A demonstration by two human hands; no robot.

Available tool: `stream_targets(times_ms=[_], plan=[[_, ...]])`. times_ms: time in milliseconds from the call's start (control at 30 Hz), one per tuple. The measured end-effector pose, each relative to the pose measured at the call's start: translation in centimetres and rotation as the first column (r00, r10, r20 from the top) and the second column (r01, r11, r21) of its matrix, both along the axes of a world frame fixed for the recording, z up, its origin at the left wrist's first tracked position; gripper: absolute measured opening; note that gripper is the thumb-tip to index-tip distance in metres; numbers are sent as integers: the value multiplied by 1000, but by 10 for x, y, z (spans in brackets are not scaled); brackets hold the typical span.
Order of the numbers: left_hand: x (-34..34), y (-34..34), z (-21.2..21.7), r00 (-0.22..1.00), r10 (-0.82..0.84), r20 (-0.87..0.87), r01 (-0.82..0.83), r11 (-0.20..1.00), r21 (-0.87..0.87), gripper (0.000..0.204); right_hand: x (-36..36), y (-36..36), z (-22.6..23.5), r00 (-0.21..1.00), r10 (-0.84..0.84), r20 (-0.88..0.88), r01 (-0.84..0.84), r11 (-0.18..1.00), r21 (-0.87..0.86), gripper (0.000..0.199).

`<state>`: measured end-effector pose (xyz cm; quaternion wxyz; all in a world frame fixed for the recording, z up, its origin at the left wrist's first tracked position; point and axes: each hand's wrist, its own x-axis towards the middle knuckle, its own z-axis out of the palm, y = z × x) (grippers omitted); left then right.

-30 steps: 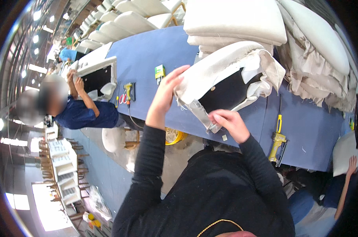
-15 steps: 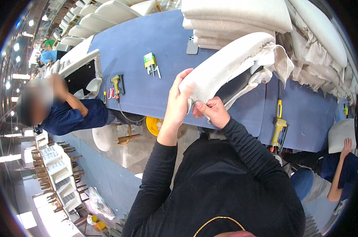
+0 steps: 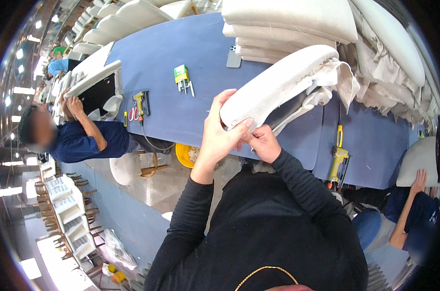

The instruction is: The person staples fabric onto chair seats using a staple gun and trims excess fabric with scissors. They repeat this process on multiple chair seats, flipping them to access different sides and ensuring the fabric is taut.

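A blue-covered worktable [image 3: 157, 53] spans the view; at its left end a co-worker in a dark blue shirt [image 3: 86, 140] has both hands at an off-white panel with a black underside [image 3: 98, 93]; at the right lies a heap of pale upholstered pads with loose, wrinkled cloth [image 3: 387, 48]; beside it rises a stack of off-white upholstered cushions [image 3: 288, 19]; just in front of that stack, over the table's near side, a partly covered off-white cushion [image 3: 278, 80] is held at a slant, loose cloth bunched along its right side; the left hand [image 3: 221, 132] grips its lower end, thumb laid across the near corner; the right hand [image 3: 262, 143] is closed on the same corner, pinching the cover's edge, its fingertips partly hidden; below the table stands a yellow bucket [image 3: 185, 156]; a yellow staple gun [image 3: 338, 162] lies to the right, another with a hose [image 3: 140, 103] to the left; smaller still are an open green-and-yellow carton [image 3: 181, 73], a grey smartphone [image 3: 233, 59] near the stack, and red-handled scissors [image 3: 132, 114].
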<state>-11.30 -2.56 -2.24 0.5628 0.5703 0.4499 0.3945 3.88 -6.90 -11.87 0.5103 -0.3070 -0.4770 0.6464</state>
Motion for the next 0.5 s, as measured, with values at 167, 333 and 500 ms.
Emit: stream_targets(times_ms=[167,333,500], plan=[[3,-16,-9,998,34,-44,-33,999,14,74,13,-15,4,1000,7,-5,-7,999,-46,26],[17,-52,-17,941,68,-332,37,953,299,78,51,-46,-25,977,166,-134,-193,954,-228,60],[22,-71,-21,943,89,-320,46,918,393,80,66,-63,-28,992,127,13,-125,987,-97,58]])
